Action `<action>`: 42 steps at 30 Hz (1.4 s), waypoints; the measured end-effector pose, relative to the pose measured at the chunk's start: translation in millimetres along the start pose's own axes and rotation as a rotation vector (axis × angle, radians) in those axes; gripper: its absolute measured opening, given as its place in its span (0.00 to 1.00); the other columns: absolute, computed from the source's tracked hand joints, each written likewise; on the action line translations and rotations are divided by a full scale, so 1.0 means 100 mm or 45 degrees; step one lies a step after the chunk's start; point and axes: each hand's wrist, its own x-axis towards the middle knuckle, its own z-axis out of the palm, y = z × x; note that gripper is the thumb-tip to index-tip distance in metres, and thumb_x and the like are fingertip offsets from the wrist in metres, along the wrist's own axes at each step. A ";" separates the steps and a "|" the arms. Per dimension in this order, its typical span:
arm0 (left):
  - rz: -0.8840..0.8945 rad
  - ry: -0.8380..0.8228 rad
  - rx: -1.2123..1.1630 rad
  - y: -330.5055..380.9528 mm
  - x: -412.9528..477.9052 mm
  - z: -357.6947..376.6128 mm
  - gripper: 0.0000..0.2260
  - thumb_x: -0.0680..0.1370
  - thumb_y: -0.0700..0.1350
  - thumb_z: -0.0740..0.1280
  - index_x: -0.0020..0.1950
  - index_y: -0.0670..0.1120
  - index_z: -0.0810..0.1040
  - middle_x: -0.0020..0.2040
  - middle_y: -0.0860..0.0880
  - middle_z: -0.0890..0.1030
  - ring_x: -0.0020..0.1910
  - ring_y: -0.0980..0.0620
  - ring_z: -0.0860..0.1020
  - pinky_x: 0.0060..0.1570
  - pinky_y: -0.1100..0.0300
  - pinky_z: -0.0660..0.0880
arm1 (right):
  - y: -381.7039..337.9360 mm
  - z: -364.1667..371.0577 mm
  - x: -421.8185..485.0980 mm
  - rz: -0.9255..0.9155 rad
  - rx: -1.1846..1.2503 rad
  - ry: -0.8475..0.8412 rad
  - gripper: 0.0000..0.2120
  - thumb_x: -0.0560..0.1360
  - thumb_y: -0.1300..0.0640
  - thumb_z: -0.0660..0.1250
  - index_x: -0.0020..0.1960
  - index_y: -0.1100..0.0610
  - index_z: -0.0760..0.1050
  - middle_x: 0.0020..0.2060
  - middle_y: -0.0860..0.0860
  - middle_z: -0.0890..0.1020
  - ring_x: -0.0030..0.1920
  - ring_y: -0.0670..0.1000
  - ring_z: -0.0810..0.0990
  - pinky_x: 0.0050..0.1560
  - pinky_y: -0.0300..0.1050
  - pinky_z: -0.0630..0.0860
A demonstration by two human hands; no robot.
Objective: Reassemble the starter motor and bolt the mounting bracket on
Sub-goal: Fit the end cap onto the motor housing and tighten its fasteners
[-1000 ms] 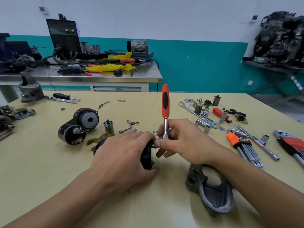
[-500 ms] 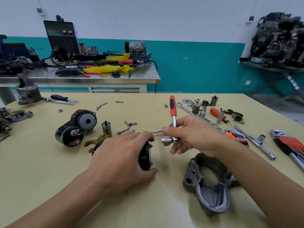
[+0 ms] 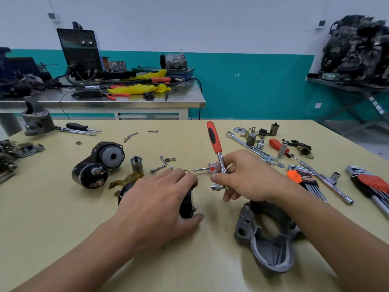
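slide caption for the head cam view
Left hand steadies the black motor body while the right hand holds a red-handled ratchet just clear of it.

The black starter motor is lying on its side; the grey cast mounting bracket is resting near its right.
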 end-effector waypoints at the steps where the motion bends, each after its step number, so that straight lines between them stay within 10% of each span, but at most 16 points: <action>1: -0.003 -0.013 -0.010 0.00 0.00 0.00 0.25 0.69 0.71 0.59 0.57 0.56 0.75 0.49 0.58 0.78 0.47 0.54 0.79 0.40 0.58 0.73 | 0.00 0.01 0.00 -0.003 -0.010 -0.001 0.08 0.79 0.52 0.70 0.52 0.56 0.76 0.41 0.53 0.86 0.33 0.49 0.86 0.34 0.42 0.83; 22: -0.035 -0.073 -0.074 0.00 0.01 -0.02 0.26 0.68 0.74 0.53 0.57 0.59 0.66 0.51 0.60 0.75 0.50 0.56 0.75 0.40 0.61 0.65 | 0.05 -0.01 0.03 0.010 -0.388 0.012 0.08 0.78 0.49 0.70 0.49 0.53 0.76 0.40 0.48 0.84 0.32 0.43 0.85 0.31 0.37 0.77; 28: -0.058 -0.098 -0.075 -0.01 0.01 -0.01 0.26 0.70 0.73 0.58 0.61 0.59 0.67 0.54 0.60 0.75 0.54 0.57 0.74 0.43 0.62 0.64 | 0.05 -0.06 0.04 0.015 -0.641 0.083 0.08 0.76 0.48 0.71 0.46 0.52 0.76 0.43 0.51 0.82 0.40 0.51 0.84 0.46 0.56 0.83; 35: -0.064 -0.100 -0.067 0.00 0.01 -0.01 0.27 0.70 0.73 0.59 0.62 0.59 0.67 0.55 0.60 0.75 0.55 0.56 0.75 0.46 0.60 0.68 | 0.05 -0.15 0.00 0.035 -0.928 0.088 0.13 0.75 0.45 0.72 0.55 0.51 0.80 0.47 0.49 0.81 0.47 0.50 0.80 0.48 0.51 0.82; 42: -0.065 -0.165 -0.125 -0.06 0.01 -0.06 0.45 0.65 0.76 0.65 0.75 0.62 0.51 0.64 0.62 0.69 0.63 0.57 0.67 0.59 0.62 0.66 | 0.10 -0.16 0.02 0.023 -1.050 0.073 0.13 0.73 0.44 0.73 0.55 0.48 0.79 0.47 0.47 0.80 0.47 0.49 0.79 0.42 0.45 0.79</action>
